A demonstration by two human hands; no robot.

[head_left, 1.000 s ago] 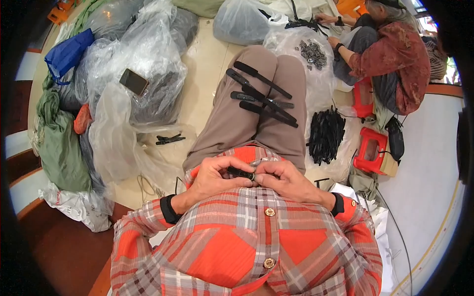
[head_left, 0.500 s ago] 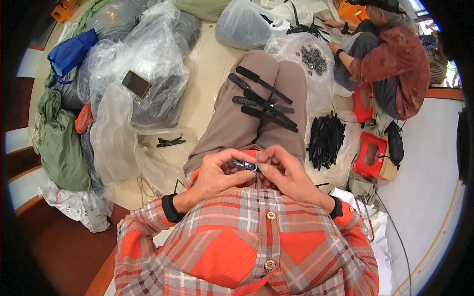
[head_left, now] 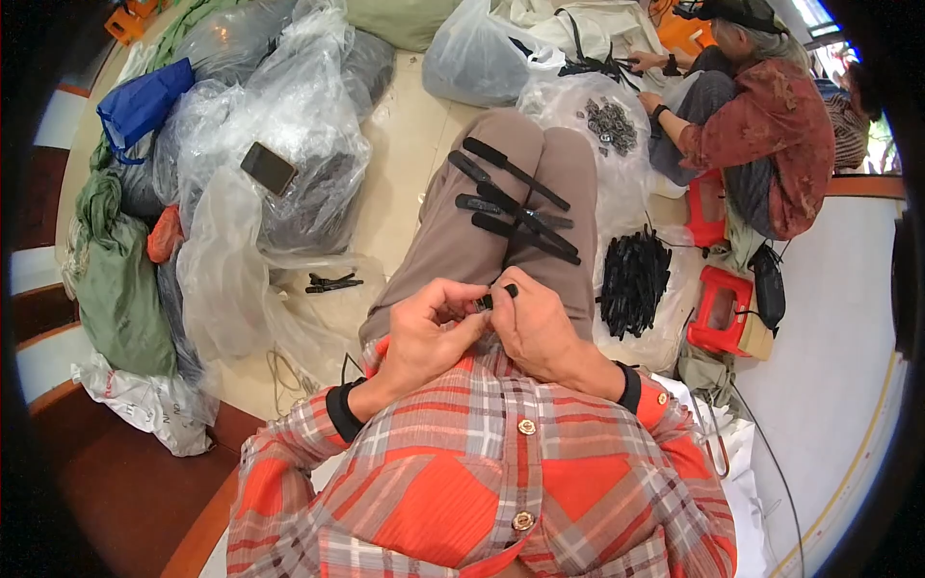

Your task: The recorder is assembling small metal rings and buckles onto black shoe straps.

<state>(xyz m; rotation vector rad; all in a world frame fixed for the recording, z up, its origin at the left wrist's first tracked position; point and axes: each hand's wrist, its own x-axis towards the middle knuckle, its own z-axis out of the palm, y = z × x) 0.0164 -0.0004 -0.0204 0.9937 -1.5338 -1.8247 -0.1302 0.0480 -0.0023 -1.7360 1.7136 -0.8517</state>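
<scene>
Above my lap, both hands meet around a small dark piece with a shiny edge, mostly covered by the fingers. My left hand pinches it between thumb and fingertips. My right hand is closed against the same piece, and a rounded black end pokes out above its fingers. Several black straps lie crossed over my thighs, just beyond the hands. A thick bundle of similar black strips rests on plastic sheeting to the right of my legs.
A pile of small grey metal parts sits on clear plastic ahead right. Left are plastic-wrapped bags with a phone on top, and a few black strips. A co-worker sits at far right, near a red stool.
My right hand has turned and closed in on my left, covering more of the piece; a black end now shows above it. The co-worker's hands have shifted slightly.
</scene>
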